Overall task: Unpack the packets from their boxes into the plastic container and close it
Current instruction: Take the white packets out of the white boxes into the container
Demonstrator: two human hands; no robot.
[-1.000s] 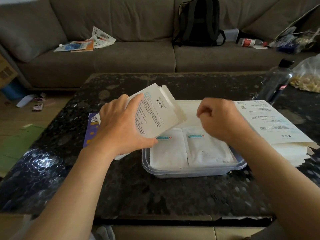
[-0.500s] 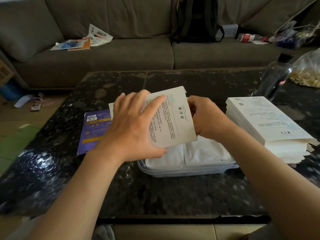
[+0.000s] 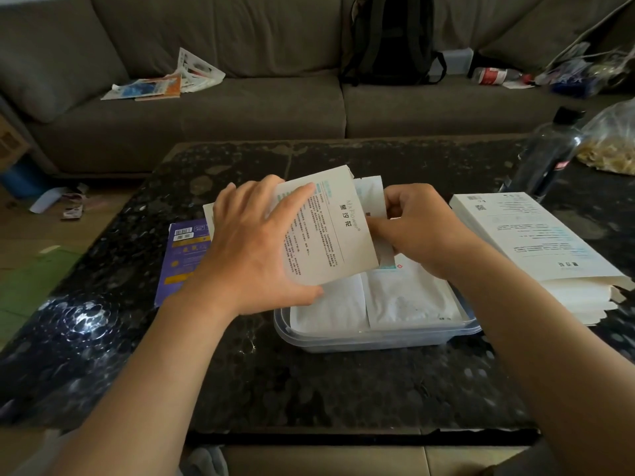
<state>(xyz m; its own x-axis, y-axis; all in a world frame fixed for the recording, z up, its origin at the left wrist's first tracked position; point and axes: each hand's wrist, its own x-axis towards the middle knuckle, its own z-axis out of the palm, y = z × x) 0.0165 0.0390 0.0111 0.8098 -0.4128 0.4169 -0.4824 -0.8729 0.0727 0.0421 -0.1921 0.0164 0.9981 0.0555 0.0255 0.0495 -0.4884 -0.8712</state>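
1. Purple print marks the flat pack (image 3: pixel 184 255) lying at far left on the dark speckled tabletop (image 3: pixel 309 383), partly behind the left wrist. We take it to play no part in this step.
2. The left hand (image 3: pixel 254 249) grips a white box (image 3: pixel 330 235). Its fingers are spread over the printed face and its thumb is under the near edge, and the box is tilted above the left half of the container.
3. The right hand (image 3: pixel 422 231), fingers curled, pinches a white packet (image 3: pixel 372 197) that protrudes from the open right end of the box. We judge the step in hand to be drawing the contents out.
4. The plastic container (image 3: pixel 378 338), clear-walled, stands on the tabletop below both hands. More white packets (image 3: pixel 405 293) lie flat inside it, side by side. We cannot make out a lid with certainty.
5. To do this step well, we would steady the box without squeezing its faces, since pressure would clamp the contents. We would pull straight along its length, then lay each packet flat on those below so that a lid can seat.
6. The stack of white boxes (image 3: pixel 536 242) rests just beside the container on the right. We cannot tell whether they are full or emptied.
7. The dark bottle (image 3: pixel 546 156) stands behind that stack.
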